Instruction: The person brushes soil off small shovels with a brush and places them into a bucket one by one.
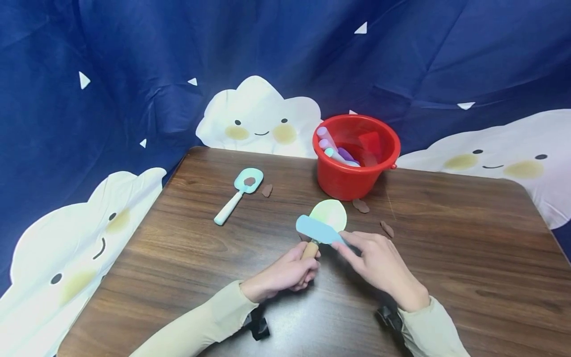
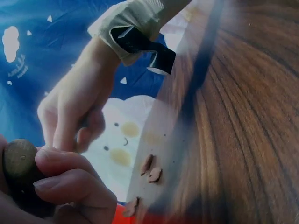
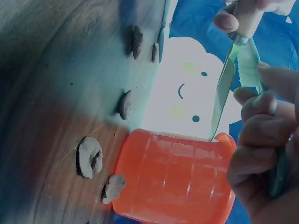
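My left hand (image 1: 287,270) grips the wooden handle of a small trowel (image 1: 331,212) with a rounded pale green blade. My right hand (image 1: 379,260) holds a light blue flat tool (image 1: 315,229) with a rounded end, a spatula by its look. In the head view the blue tool crosses over the trowel near the base of its blade; whether they touch, I cannot tell. Seen from the right wrist, my fingers curl round the blue tool's handle (image 3: 278,172), and one edge of its blade looks jagged. The left wrist view shows the wooden handle's butt end (image 2: 21,158).
Behind the hands stands a red bucket (image 1: 348,181) with purple, teal and red items inside. A light teal toy shovel (image 1: 229,208) lies at left with a brown piece (image 1: 250,181) on it. More brown pieces (image 1: 387,229) lie about the wooden table (image 1: 178,258).
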Motion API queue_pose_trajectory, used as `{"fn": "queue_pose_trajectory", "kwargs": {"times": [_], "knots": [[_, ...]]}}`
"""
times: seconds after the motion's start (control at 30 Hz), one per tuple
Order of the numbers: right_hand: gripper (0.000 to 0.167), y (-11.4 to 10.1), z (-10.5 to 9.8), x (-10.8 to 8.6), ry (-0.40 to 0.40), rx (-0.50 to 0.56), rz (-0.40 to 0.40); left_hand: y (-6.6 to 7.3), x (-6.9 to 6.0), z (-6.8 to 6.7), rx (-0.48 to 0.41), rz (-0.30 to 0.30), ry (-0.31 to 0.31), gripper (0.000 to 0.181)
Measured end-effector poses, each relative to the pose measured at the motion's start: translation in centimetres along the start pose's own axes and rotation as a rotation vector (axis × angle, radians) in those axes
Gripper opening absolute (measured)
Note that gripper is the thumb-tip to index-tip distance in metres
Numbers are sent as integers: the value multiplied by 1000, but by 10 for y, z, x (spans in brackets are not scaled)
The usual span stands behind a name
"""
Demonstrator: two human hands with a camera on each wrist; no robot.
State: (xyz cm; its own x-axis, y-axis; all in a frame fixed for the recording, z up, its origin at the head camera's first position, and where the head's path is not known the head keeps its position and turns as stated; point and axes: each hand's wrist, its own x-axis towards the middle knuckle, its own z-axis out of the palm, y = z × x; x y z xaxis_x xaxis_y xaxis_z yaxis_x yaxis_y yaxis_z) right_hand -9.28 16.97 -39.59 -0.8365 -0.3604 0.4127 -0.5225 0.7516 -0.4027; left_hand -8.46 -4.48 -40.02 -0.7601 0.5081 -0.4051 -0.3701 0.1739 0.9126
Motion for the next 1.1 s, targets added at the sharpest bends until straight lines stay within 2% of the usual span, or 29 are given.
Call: {"fn": "queue_pose_trajectory", "kwargs": {"times": [0.27, 0.4, 0.6, 0.7, 0.8, 0.87, 0.97, 1.1], "knots": [[34, 8, -4, 0, -48, -60, 6, -4, 0, 4, -124, -85, -69, 29], [33, 14, -8, 3, -8, -145, 20, -7, 0, 6, -154, -89, -106, 29], [35, 25, -16, 7, 109, -212, 121, -9, -2, 9, -120, -67, -81, 32], [35, 24, -17, 7, 99, -198, 181, -10, -3, 10, -109, -61, -66, 33], [37, 19, -17, 7, 59, -130, 204, -11, -3, 8, -123, -50, -65, 34], [37, 15, -16, 5, 34, -77, 182, -11, -2, 7, -150, -37, -68, 36], [34, 8, -14, 2, -6, -22, 107, -10, -1, 3, -207, -35, -95, 37], [28, 4, -13, -3, -57, 6, 29, -9, 1, 0, -312, -69, -150, 34]]}}
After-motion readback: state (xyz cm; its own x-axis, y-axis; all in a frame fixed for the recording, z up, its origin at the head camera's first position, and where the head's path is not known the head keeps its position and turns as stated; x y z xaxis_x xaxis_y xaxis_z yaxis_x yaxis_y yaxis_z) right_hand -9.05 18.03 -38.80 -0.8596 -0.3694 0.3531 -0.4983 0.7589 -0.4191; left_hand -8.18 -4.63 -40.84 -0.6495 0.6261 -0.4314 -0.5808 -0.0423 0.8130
